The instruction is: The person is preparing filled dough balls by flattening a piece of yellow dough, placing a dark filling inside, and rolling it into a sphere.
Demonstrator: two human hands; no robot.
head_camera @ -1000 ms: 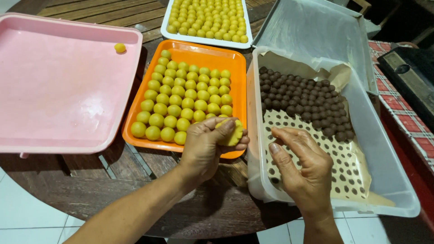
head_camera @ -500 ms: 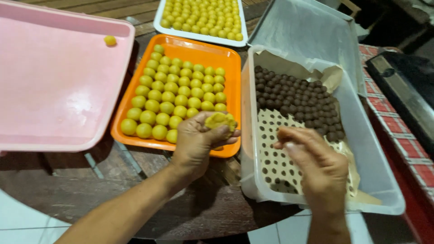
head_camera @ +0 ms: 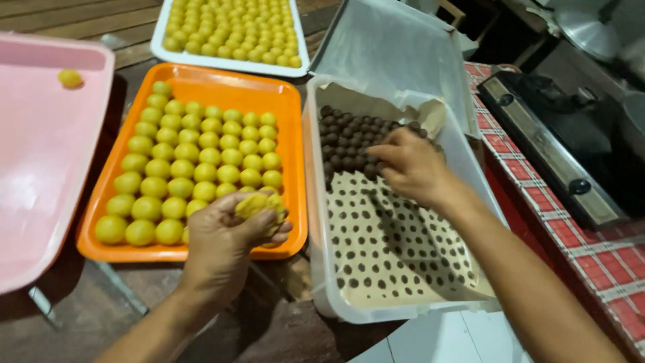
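While the left hand [head_camera: 225, 242], near the orange plastic tray [head_camera: 295, 168], closes around a soft yellow dough piece [head_camera: 259, 204], easily dented, so cupping suits it, the right hand [head_camera: 410, 165] pinches among small dark brown balls [head_camera: 349, 138] in the far part of the white plastic tub [head_camera: 316, 202].

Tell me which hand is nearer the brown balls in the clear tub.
Right. The right hand reaches into the tub, fingers on the brown balls. The left hand is over the orange tray, holding yellow dough.
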